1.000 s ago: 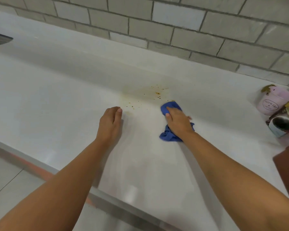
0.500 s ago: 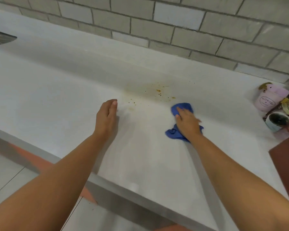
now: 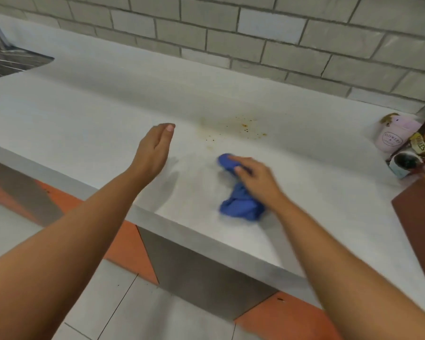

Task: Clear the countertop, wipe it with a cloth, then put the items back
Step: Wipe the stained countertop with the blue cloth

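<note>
Right hand (image 3: 258, 177): fingers fairly straight, pressing the crumpled blue cloth (image 3: 238, 207) onto the countertop (image 3: 84, 119), near its front edge.
Left hand (image 3: 155, 148): fingers straight and together, holding nothing, left of the cloth.
Room: smooth white expanse leftward to the steel sink (image 3: 10, 62).
Obstacles: brown specks (image 3: 243, 128) behind the cloth; pink jar (image 3: 391, 141) and brown board (image 3: 420, 229) at the right edge.

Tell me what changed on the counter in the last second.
The right hand, pressing the blue cloth, has dragged it back toward the front edge of the counter, away from the brown stains. The left hand, flat on the counter before, now looks lifted off it, fingers straight. The stains remain; the containers at the right stay put.
</note>
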The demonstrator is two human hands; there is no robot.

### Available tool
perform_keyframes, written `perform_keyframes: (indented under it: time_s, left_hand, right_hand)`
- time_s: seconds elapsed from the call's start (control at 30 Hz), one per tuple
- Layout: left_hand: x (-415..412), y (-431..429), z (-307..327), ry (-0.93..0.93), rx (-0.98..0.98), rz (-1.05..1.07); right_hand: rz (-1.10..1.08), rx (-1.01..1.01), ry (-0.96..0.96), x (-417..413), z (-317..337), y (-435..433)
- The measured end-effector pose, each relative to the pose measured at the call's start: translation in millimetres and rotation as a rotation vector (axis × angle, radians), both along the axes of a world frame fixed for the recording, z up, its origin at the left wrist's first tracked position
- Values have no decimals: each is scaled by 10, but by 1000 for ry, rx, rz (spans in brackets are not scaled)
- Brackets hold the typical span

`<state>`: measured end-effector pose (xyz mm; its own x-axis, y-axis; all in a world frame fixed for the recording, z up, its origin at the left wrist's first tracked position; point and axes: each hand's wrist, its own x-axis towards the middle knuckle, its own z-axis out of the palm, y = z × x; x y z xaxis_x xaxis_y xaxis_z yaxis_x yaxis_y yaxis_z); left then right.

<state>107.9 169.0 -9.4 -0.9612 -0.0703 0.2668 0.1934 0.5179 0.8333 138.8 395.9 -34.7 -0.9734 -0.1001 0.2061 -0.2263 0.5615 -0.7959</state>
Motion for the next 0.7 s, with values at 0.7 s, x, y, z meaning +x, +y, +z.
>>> perform_keyframes:
  time_s: [0.7]
  left_hand:
    - [319,-230,-137,-91,-8,-18]
  right_hand:
    - [44,19,43,484,-147,-361]
